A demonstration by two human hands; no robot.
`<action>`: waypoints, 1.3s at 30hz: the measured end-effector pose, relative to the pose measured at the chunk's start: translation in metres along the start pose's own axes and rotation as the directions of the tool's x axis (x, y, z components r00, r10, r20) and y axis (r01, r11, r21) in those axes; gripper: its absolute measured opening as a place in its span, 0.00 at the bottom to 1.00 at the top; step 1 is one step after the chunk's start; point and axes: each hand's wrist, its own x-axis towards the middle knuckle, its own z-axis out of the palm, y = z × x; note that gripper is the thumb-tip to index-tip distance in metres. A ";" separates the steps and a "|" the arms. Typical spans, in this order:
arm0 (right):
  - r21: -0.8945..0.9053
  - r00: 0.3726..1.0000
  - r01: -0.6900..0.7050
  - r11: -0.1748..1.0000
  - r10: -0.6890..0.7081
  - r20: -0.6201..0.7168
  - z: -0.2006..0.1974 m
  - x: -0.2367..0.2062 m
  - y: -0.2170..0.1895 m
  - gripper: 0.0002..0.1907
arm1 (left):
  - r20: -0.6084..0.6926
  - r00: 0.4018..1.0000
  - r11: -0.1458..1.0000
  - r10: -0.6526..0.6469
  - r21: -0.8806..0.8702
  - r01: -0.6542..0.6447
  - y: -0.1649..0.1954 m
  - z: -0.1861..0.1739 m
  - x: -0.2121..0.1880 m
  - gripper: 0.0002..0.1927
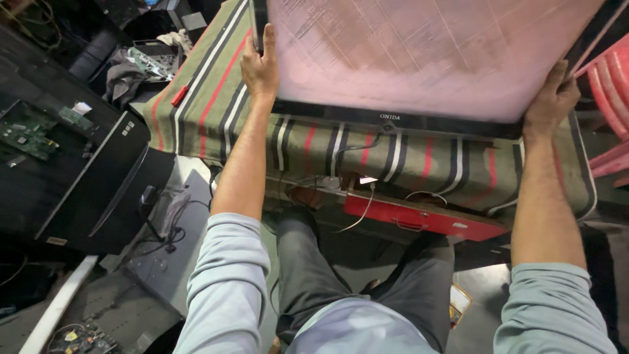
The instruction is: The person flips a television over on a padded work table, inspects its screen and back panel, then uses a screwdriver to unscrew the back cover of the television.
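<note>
While I watch through the head camera, these are my notes, biggest thing first.

Panel: a flat television panel point(426, 52) with a pale pinkish screen face and black frame lies on the striped cloth, its near edge just over the table's front.
Table cover: a striped cloth point(327, 147) in olive, white, black and red drapes the table under the panel.
Dark set: a second black screen housing point(98, 190) leans at the left, well apart from the panel, with a green circuit board point(26, 134) behind it.
Red tray: a long red case point(419, 219) sits below the table's front edge, thin wires hanging across it.
Chair: a red plastic chair point(609, 85) stands just beside the panel's right edge.
Left hand: my left hand point(261, 65) is clamped on the panel's left edge, thumb on the frame, fingers curled behind.
Right hand: my right hand point(552, 98) grips the near right corner, fingers wrapped over the black frame.
Spacing: the hands are wide apart, one at each side.
Small item: a red-handled tool point(180, 96) lies on the cloth to the left of the panel.
Handling judgement: I would hold by the frame only (never pressing the screen face), keep both sides level, and mind the chair and the loose wires below.
</note>
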 end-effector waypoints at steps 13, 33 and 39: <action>-0.001 1.000 0.025 1.000 -0.025 0.004 0.000 -0.002 -0.004 0.27 | -0.007 1.000 0.998 0.005 0.055 -0.004 -0.005 0.002 0.000 0.43; 0.025 0.998 0.014 1.000 -0.016 0.059 0.001 -0.005 -0.024 0.31 | 0.042 0.999 0.999 0.014 0.030 -0.016 0.000 0.003 0.002 0.41; -0.237 0.996 -0.063 0.969 0.045 -0.083 0.015 0.014 -0.012 0.35 | 0.031 0.998 0.982 -0.046 0.183 0.040 0.007 0.015 0.015 0.42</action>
